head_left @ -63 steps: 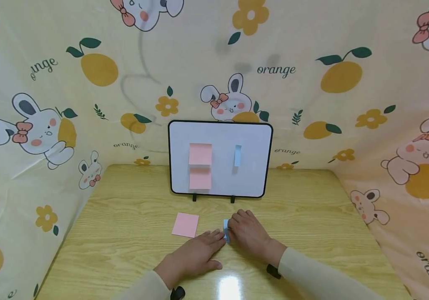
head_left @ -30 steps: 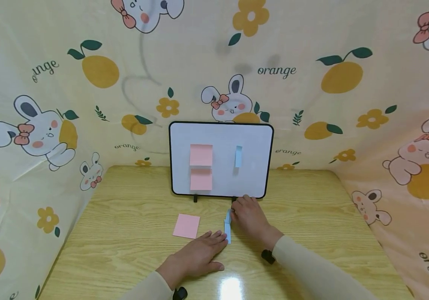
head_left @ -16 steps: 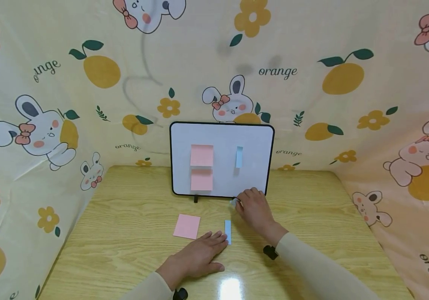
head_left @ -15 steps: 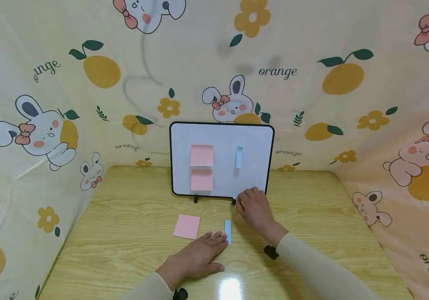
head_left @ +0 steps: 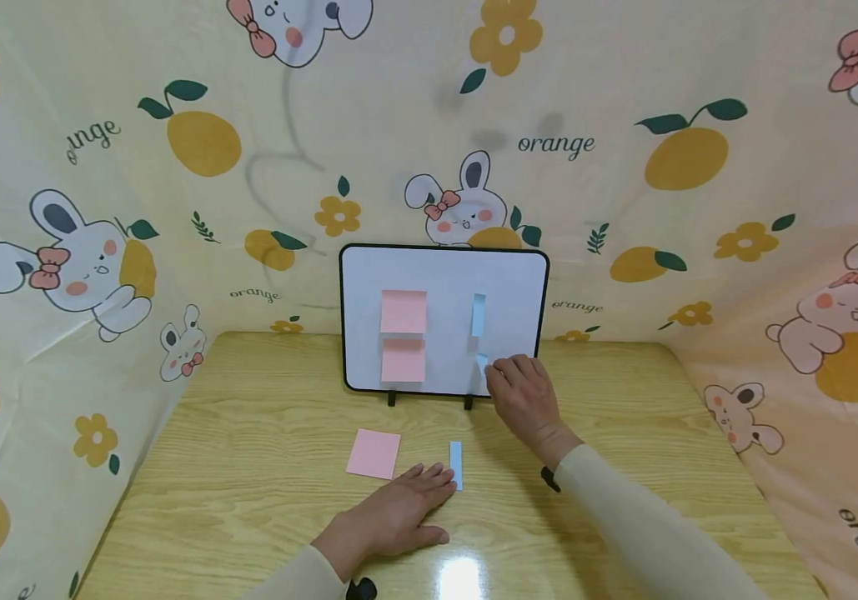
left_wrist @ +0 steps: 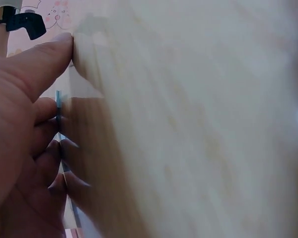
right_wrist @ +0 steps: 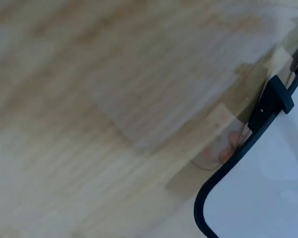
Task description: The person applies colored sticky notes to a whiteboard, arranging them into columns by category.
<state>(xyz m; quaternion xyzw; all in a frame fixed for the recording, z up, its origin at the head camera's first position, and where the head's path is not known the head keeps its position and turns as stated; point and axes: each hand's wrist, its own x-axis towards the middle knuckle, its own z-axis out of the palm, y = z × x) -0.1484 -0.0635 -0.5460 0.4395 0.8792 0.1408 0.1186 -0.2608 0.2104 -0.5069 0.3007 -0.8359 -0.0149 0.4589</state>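
My right hand [head_left: 526, 400] pinches a narrow blue sticky note [head_left: 482, 365] by its right side, at the lower right of the whiteboard [head_left: 444, 271]. Part of that note is hidden behind the fingers, and whether it touches the board I cannot tell. Directly above it, another blue sticky note [head_left: 478, 315] is stuck on the board. My left hand [head_left: 394, 512] lies flat on the table, its fingertips on the lower end of a blue sticky note pad [head_left: 455, 460]. In the left wrist view, the pad's thin edge [left_wrist: 58, 99] shows beside the fingers.
Two pink sticky notes [head_left: 403, 312] hang one above the other on the board's left half. A square pink sticky note pad [head_left: 373, 453] lies on the wooden table [head_left: 263, 433]. Black feet [right_wrist: 270, 101] support the board. Patterned cloth [head_left: 368, 108] encloses the table's back and sides.
My right hand has peeled the blue sticky note off the pad and carried it up and away to the board's lower right. The left hand has stayed at the blue pad.
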